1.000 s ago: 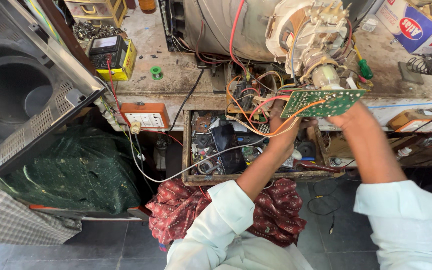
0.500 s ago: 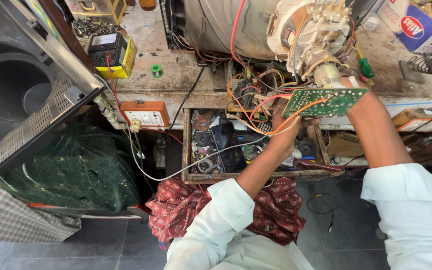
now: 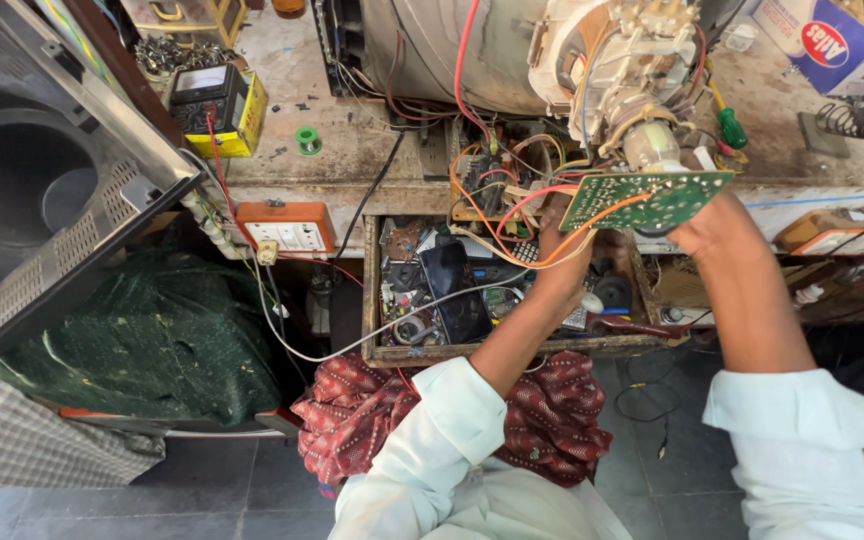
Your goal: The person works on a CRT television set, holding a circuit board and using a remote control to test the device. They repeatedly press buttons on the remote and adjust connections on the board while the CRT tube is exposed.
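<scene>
Landmark: picture tube (image 3: 472, 50), lying on the surface (image 3: 352, 150).
Item: green circuit board (image 3: 647, 200), just below the tube neck, tethered by coloured wires (image 3: 512, 215).
Left hand (image 3: 557, 255): our grip is closed under the board's near-left edge.
Right hand (image 3: 712, 230): closed on its right end.
Handling, in our judgement: we keep the board level, edges only, wires slack.

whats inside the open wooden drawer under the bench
The wooden drawer holds a jumble of electronic parts: a black phone-like slab, small circuit boards, round black parts and loose wires. The left hand and its forearm cover the drawer's middle, so what lies beneath them is hidden.
</scene>
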Demonstrator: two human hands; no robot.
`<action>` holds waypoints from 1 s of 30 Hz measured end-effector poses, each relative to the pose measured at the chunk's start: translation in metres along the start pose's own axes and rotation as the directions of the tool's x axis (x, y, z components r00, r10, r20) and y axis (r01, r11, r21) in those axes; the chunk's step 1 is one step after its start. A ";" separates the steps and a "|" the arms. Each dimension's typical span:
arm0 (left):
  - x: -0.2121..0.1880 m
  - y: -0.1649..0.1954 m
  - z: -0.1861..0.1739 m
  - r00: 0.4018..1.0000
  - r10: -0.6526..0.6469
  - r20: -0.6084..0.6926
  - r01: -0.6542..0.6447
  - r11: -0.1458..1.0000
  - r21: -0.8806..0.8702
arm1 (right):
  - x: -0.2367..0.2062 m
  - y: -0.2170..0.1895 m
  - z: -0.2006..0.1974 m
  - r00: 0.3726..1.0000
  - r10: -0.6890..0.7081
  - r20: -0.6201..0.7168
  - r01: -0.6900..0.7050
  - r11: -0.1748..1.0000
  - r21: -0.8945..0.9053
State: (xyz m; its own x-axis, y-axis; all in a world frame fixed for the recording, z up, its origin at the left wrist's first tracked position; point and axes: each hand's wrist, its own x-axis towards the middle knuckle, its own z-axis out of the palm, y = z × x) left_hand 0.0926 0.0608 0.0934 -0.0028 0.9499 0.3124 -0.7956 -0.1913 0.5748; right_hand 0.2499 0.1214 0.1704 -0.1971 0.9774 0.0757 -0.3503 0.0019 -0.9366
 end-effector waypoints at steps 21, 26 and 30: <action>-0.006 0.014 0.009 0.999 -0.035 0.002 0.034 0.988 0.150 | -0.052 0.009 0.034 0.980 -0.188 0.061 0.190 0.981 -0.029; -0.008 0.017 0.012 0.999 -0.044 0.003 0.043 0.988 0.151 | -0.058 0.003 0.041 0.981 -0.183 0.066 0.185 0.983 -0.021; -0.009 0.021 0.014 0.998 -0.059 -0.008 0.060 0.984 0.165 | -0.058 0.003 0.041 0.981 -0.183 0.063 0.184 0.983 -0.010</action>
State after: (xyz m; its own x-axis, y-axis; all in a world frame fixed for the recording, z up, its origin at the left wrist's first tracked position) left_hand 0.0843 0.0452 0.1132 0.0394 0.9615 0.2718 -0.6833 -0.1726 0.7095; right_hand 0.2225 0.0563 0.1775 -0.1870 0.9452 0.2677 -0.3711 0.1844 -0.9101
